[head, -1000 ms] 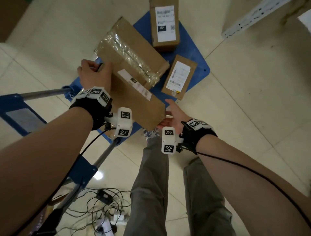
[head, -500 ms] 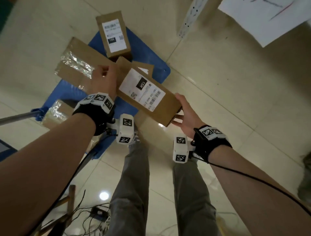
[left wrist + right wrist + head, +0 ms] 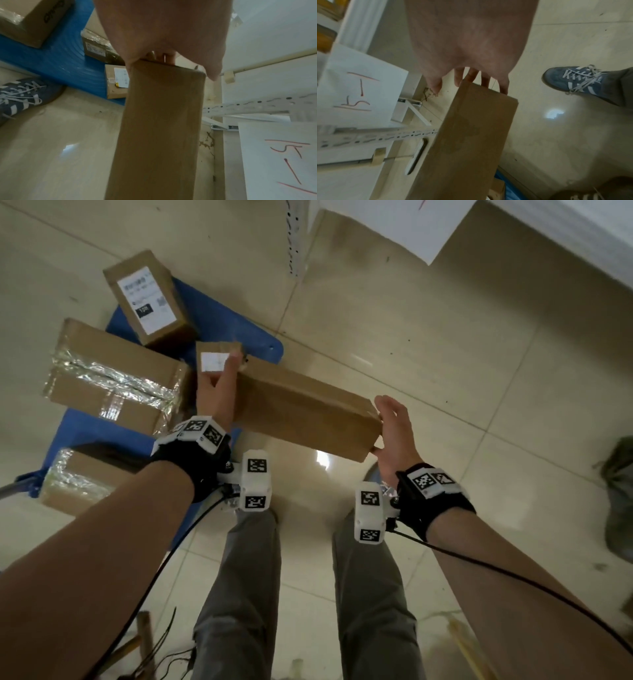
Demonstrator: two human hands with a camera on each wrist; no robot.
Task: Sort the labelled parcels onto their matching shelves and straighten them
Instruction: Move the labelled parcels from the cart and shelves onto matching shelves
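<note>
A long brown cardboard parcel (image 3: 301, 409) hangs level above the floor between my two hands, a plain side facing up and no label showing. My left hand (image 3: 219, 385) presses flat on its left end, fingers straight, the thumb lying along a side (image 3: 214, 75). At the other end my right hand (image 3: 394, 426) presses the same way, its fingers (image 3: 488, 81) reaching straight past the box edge. The parcel (image 3: 163, 128) fills the middle of both wrist views (image 3: 467, 135).
A blue trolley deck (image 3: 239, 337) at the left carries a labelled box (image 3: 150, 299), a taped box (image 3: 113, 381), a small labelled box (image 3: 219, 357) and another taped box (image 3: 78, 477). A white perforated shelf upright (image 3: 294, 237) and a hand-written paper sign (image 3: 283, 155) stand ahead. Cables (image 3: 154, 655) lie behind.
The parcel came up off the trolley and moved right, away from it. Its label showed half a second ago; it has turned and a plain side faces up. Both hands stayed at its ends.
</note>
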